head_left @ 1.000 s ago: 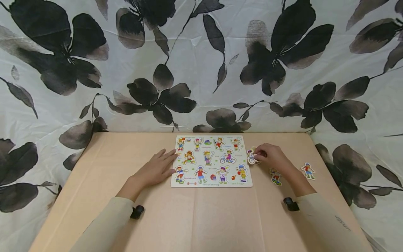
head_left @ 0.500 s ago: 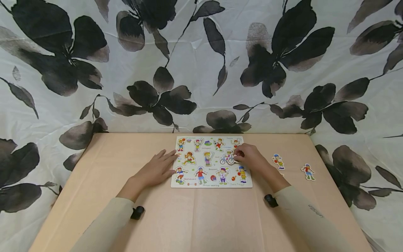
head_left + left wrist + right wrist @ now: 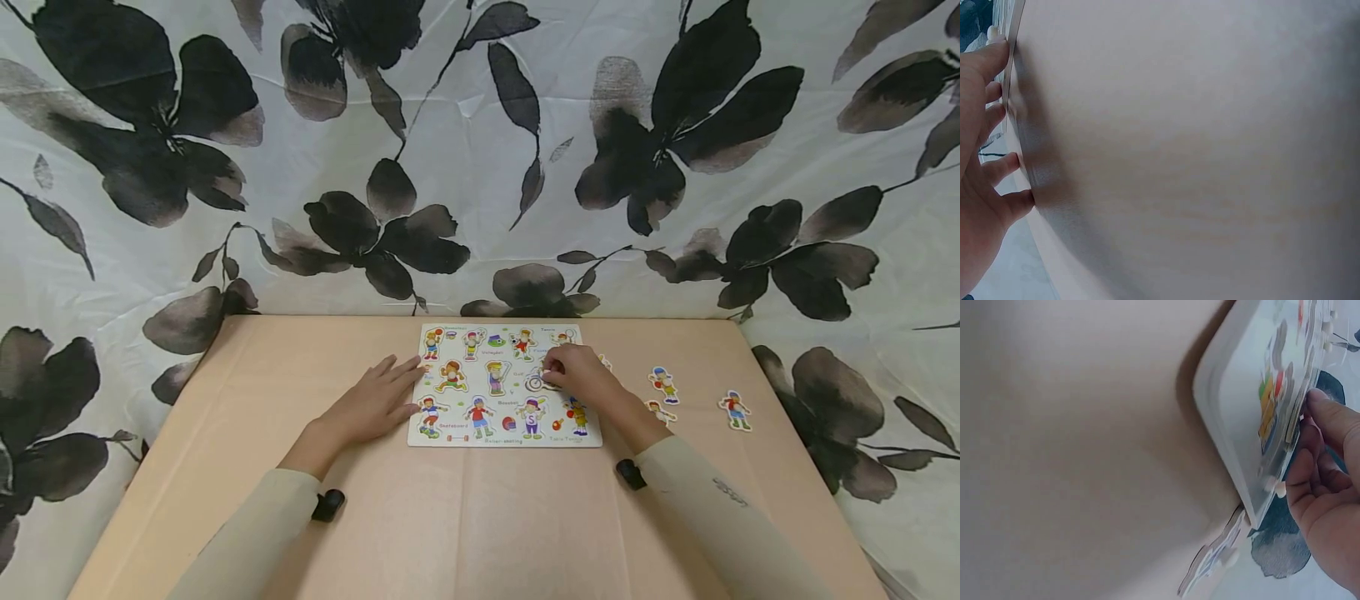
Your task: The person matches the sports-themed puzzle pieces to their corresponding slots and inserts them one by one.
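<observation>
A white puzzle board [image 3: 516,380], printed and fitted with colourful sports figures, lies at the far middle of the table. My left hand [image 3: 371,402] rests by its left edge with fingers spread and fairly straight, the tips touching the edge. Over the right part of the board, my right hand [image 3: 587,374] pinches a cyclist puzzle piece [image 3: 534,382] between thumb and fingers. The hand covers most of that piece; a wheel shows to its left. In the right wrist view, thumb and fingertips [image 3: 1316,395] meet close over the board's surface.
Several loose puzzle pieces lie right of the board: one figure [image 3: 663,384], another just below it [image 3: 660,412], and one farther right [image 3: 735,411]. A pegged piece [image 3: 1210,556] sits beside the board's edge. Floral cloth [image 3: 480,167] hangs behind the table.
My right hand has carried the cyclist piece leftward from beside the board to over its right part, then shifted slightly further left. The left hand has stayed put.
</observation>
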`<state>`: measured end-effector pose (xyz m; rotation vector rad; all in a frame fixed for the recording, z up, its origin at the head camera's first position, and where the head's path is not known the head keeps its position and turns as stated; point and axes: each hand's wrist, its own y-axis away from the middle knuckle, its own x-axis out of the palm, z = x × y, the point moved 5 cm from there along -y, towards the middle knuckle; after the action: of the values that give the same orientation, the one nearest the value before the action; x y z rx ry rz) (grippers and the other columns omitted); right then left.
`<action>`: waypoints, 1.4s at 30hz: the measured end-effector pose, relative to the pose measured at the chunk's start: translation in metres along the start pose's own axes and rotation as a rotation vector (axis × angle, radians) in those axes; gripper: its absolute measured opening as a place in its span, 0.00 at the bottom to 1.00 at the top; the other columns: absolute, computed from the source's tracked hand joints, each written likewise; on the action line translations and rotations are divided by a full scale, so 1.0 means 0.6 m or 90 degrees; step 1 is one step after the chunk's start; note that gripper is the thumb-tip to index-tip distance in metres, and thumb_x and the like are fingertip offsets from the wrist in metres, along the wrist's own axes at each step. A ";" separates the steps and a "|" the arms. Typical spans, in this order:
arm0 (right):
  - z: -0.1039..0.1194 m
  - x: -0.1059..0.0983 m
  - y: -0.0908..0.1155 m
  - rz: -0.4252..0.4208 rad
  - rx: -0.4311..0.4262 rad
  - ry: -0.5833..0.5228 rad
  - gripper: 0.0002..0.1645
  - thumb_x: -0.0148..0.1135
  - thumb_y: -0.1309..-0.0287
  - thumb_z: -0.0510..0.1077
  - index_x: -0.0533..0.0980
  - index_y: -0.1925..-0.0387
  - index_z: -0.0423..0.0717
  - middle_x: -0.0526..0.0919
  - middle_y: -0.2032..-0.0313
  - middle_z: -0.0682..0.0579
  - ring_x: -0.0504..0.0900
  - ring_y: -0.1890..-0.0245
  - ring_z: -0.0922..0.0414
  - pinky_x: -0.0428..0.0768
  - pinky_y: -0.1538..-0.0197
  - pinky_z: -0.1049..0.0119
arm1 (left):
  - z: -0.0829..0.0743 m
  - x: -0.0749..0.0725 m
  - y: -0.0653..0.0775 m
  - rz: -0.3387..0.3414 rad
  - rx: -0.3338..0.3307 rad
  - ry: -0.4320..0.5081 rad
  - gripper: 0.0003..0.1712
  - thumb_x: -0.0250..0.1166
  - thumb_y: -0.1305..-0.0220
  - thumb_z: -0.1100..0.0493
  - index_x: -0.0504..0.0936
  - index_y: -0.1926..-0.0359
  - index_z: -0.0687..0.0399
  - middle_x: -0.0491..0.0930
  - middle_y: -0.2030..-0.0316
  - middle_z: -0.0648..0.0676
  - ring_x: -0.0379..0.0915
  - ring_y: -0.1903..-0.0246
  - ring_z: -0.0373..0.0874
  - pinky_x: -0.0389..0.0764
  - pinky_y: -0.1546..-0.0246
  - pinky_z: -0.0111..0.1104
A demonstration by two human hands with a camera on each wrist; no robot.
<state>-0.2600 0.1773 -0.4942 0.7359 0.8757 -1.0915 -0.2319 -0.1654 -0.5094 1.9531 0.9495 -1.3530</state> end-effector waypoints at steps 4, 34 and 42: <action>0.006 0.003 -0.004 0.012 -0.003 0.011 0.07 0.72 0.36 0.44 0.81 0.69 0.48 0.78 0.72 0.54 0.74 0.69 0.58 0.73 0.65 0.67 | 0.002 0.001 -0.001 -0.001 0.002 -0.002 0.38 0.61 0.26 0.43 0.64 0.22 0.51 0.58 0.20 0.54 0.50 0.22 0.69 0.57 0.24 0.63; -0.054 -0.083 0.063 -0.060 -0.003 -0.026 0.12 0.71 0.35 0.40 0.84 0.53 0.41 0.83 0.61 0.49 0.79 0.62 0.55 0.80 0.59 0.62 | -0.004 -0.004 0.000 0.007 0.003 -0.004 0.38 0.62 0.26 0.44 0.65 0.22 0.52 0.58 0.20 0.56 0.51 0.23 0.70 0.56 0.24 0.62; -0.121 -0.082 0.077 -0.041 0.028 -0.009 0.12 0.69 0.34 0.41 0.84 0.52 0.39 0.82 0.62 0.48 0.79 0.63 0.54 0.80 0.60 0.62 | -0.004 -0.003 0.001 0.004 0.003 0.000 0.38 0.62 0.26 0.44 0.65 0.22 0.52 0.58 0.20 0.55 0.50 0.22 0.70 0.57 0.25 0.64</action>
<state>-0.2430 0.2739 -0.4817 0.7401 0.8716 -1.1755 -0.2305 -0.1645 -0.5068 1.9582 0.9396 -1.3524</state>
